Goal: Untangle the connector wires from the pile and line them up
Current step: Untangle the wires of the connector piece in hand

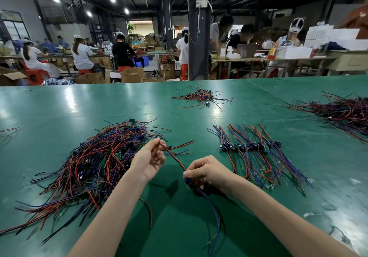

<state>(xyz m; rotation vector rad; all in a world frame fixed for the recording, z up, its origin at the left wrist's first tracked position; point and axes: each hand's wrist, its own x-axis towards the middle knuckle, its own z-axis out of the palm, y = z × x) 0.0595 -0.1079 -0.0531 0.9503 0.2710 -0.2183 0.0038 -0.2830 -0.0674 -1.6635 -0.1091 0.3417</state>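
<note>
The glossy green tabletop (59, 113) fills the near scene, cut off at its left, right and near edges. On its near left lies the big tangled pile of red, black and blue connector wires (95, 165), with small green boards half buried in it. At far right a dark heap of the same wires (342, 113) runs out of view. Right of centre, a lined-up row of connector wires (256, 153) lies side by side, their dark blue parts forming a band across the middle; the details there are too small to make out. A small loose pile (201, 97) sits far off at centre.

Between the big pile and the row, the left hand (149, 161), palm up, pinches the far stretch of a red-and-black wire (174, 157) between thumb and fingertips. The right hand (205, 172), just nearer, has its grip curled tight round the wire's blue connector piece (187, 181), which its fingers mostly hide. Thin blue leads (215, 213) trail from it toward the near edge.
</note>
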